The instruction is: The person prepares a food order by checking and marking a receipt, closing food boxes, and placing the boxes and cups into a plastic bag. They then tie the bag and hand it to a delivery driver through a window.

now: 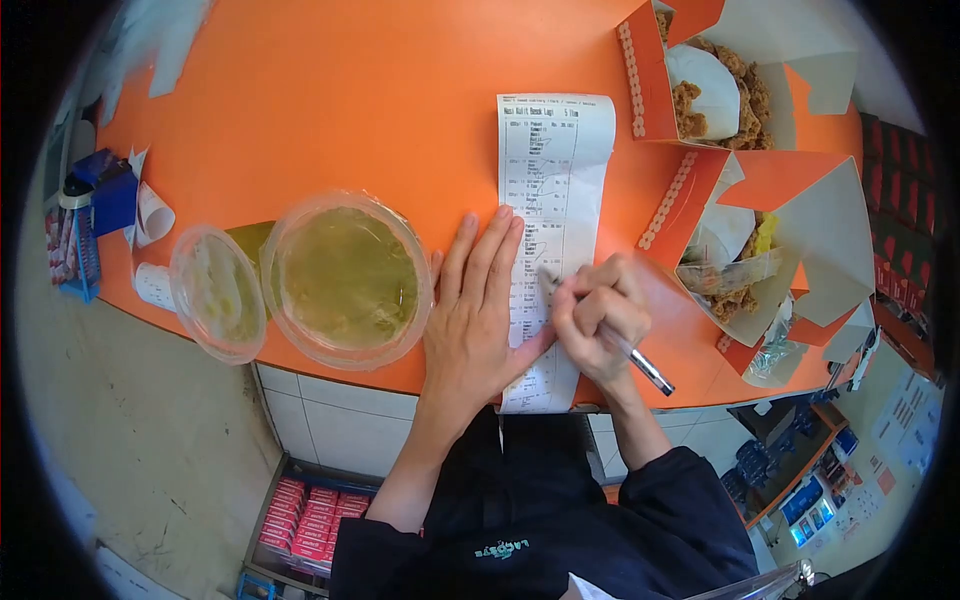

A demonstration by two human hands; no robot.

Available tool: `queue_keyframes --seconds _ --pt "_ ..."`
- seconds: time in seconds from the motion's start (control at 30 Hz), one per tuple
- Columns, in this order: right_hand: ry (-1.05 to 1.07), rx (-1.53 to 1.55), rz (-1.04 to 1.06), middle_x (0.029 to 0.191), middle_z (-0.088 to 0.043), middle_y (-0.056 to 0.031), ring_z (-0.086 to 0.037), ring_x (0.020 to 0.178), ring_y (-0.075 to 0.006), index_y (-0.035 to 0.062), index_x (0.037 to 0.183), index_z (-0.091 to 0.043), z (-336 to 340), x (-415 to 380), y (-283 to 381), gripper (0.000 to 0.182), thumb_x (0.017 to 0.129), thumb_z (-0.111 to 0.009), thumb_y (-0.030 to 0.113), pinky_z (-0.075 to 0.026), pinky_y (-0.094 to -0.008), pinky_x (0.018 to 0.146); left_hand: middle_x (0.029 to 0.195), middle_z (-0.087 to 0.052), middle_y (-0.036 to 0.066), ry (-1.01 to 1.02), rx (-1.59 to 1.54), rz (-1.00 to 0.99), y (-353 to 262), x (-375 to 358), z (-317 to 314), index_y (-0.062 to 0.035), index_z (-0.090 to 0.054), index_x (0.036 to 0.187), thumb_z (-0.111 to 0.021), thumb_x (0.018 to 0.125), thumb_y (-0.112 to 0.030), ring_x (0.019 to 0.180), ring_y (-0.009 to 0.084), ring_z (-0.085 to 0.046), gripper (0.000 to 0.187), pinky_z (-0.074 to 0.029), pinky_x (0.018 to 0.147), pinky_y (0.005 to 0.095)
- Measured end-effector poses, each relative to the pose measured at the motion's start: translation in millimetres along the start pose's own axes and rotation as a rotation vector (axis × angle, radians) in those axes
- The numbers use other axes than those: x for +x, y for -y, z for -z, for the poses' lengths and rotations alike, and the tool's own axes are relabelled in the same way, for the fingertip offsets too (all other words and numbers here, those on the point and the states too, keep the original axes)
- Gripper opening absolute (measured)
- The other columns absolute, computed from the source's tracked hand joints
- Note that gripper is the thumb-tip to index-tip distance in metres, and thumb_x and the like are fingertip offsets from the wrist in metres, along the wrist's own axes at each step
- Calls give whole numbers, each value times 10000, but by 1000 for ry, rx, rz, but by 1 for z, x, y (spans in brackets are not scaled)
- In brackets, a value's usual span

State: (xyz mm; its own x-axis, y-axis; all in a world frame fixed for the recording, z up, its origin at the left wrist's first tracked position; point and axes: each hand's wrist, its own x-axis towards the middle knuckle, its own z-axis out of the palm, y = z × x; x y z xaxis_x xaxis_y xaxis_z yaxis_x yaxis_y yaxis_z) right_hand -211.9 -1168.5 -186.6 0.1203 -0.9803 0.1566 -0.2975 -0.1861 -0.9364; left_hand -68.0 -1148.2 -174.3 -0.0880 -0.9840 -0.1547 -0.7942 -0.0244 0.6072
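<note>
A long printed receipt [572, 200] lies on the orange table, with pen strokes beside several of its printed lines. My left hand [475, 310] rests flat with fingers stretched out, pressing the receipt's left edge. My right hand [605, 318] is closed round a pen [652, 372], its tip over the middle of the receipt. Left of my left hand stands a round clear plastic tub [345, 285] of greenish liquid. A smaller round clear tub [218, 293] stands beside it. To the right are open food boxes, one with fried food [755, 100] and another box [680, 215] with fried pieces and a clear packet.
The orange table [380, 100] has its near edge in front of my body. A blue holder with pens [78, 245] and paper rolls [153, 215] stand at the left edge. Red-and-white boxes [310, 525] sit on a shelf below. Stacked dark red boxes [905, 190] are at far right.
</note>
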Motion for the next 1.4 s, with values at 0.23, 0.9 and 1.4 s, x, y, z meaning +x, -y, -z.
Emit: queue_keyframes --seconds 0.23,0.9,1.4 --pt "68 -39 147 703 -488 -84 -475 589 -139 60 523 -378 7 -7 0 349 664 -634 -131 -436 -253 526 1516 -199 94 196 -20 14 -4 2 21 -67 -187 1461 -815 533 -247 1400 326 -163 1136 -204 1091 528" --pt "-251 398 -291 850 -501 -106 -567 607 -107 75 580 -366 17 -30 10 371 739 -663 -81 -473 -217 524 1513 -209 106 143 68 -19 -2 -13 14 -214 -407 1365 -818 553 -394 1395 359 -153 927 -203 1052 591" --pt "-38 45 11 727 -451 -70 -484 511 -95 66 511 -361 14 -40 3 372 669 -627 -140 -401 -227 471 1525 -172 114 215 90 10 -4 -17 16 -225 -331 1427 -838 500 -391 1407 350 -117 1069 -179 1054 609"
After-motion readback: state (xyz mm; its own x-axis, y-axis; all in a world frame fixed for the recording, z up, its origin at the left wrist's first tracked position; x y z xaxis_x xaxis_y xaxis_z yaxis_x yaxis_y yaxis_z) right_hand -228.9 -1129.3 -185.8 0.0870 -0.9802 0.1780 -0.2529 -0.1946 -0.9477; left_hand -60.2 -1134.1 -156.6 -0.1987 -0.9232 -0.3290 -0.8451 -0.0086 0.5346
